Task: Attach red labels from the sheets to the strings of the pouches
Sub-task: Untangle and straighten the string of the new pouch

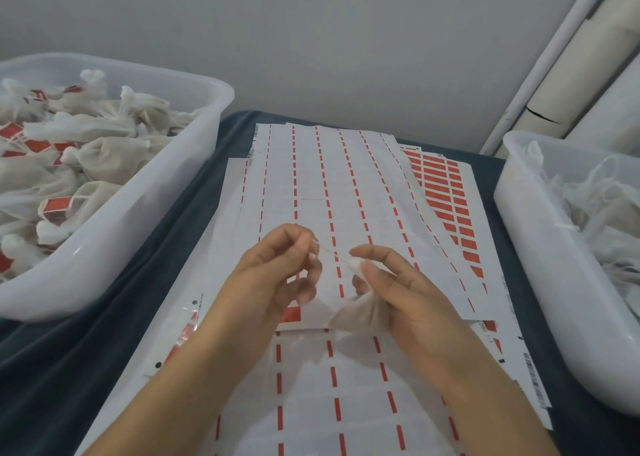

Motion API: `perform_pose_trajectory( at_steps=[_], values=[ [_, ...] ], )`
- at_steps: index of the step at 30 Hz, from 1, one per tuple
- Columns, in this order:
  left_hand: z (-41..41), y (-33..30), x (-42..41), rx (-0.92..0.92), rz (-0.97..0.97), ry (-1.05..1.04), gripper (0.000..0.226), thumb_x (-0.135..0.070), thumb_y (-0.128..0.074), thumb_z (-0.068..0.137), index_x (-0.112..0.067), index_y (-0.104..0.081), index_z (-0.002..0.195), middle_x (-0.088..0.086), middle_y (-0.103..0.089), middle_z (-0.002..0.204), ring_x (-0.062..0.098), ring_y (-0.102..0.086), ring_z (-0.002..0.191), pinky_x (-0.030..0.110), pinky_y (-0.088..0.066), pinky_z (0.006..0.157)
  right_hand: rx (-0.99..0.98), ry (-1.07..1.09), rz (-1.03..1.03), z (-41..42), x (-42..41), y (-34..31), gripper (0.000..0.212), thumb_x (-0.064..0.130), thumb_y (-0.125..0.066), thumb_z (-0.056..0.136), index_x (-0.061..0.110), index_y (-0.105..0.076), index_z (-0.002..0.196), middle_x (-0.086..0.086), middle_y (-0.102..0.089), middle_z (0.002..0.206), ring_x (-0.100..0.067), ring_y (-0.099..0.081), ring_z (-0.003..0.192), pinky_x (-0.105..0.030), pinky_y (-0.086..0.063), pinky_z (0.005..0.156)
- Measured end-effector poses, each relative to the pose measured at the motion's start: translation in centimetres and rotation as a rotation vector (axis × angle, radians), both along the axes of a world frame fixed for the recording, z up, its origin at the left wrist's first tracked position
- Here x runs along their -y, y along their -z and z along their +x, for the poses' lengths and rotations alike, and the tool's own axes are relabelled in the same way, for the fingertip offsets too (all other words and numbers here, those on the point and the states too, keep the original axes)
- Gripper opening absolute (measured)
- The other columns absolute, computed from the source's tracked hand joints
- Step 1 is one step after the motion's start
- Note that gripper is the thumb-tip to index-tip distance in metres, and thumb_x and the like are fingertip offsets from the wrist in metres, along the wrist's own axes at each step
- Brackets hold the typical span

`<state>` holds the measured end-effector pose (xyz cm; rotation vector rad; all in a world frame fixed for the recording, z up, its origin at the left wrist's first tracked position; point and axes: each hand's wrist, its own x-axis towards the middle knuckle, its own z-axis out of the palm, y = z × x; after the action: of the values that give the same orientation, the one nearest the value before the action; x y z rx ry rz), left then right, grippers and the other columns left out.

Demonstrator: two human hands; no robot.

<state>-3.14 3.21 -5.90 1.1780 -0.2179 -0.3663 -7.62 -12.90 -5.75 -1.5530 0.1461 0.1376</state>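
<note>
- Right hand (398, 292) grips a pouch (360, 311) at its gathered neck, thumb and forefinger curled round it; body of pouch hangs below the palm, over the sheets (311, 185).
- Left hand (277, 272) pinches the string (332, 256) between thumb and fingertip; other fingers loosely curled.
- String runs taut from the left pinch down-right to the pouch neck, long axis slanting between the two hands, clear of the paper.
- No label seen on the string yet. Nearest red label (291, 314) lies on the sheet just under the left hand, so left is the nearer hand to peel it (judgement).
- Left bin (194, 164): labelled pouches. Right bin (526, 220): unlabelled ones.
</note>
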Motion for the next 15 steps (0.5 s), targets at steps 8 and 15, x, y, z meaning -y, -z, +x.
perform_pose_trajectory(
  at_steps=[8, 15],
  values=[
    [0.0, -0.9, -1.2, -0.023, -0.368, 0.001, 0.02, -0.025, -0.045, 0.094, -0.017, -0.055, 0.078, 0.006, -0.064, 0.079, 0.019, -0.068, 0.075, 0.036, -0.052, 0.082, 0.074, -0.086, -0.198, -0.2, -0.2, 0.0, 0.035, 0.061, -0.045, 0.073, 0.048, -0.061, 0.102, 0.029, -0.064, 0.098, 0.01, -0.059, 0.091, -0.01, -0.048, 0.07],
    [-1.0, -1.8, -5.5, 0.603, 0.6, -0.361, 0.021, -0.055, -0.049, 0.084, -0.044, -0.038, 0.099, -0.012, -0.06, 0.068, 0.0, -0.057, 0.056, 0.012, -0.047, 0.049, 0.051, -0.197, -0.745, -0.2, -0.6, 0.8, 0.007, 0.041, -0.065, 0.081, 0.041, -0.06, 0.077, 0.02, -0.065, 0.072, 0.008, -0.059, 0.069, -0.003, -0.044, 0.057]
  ],
)
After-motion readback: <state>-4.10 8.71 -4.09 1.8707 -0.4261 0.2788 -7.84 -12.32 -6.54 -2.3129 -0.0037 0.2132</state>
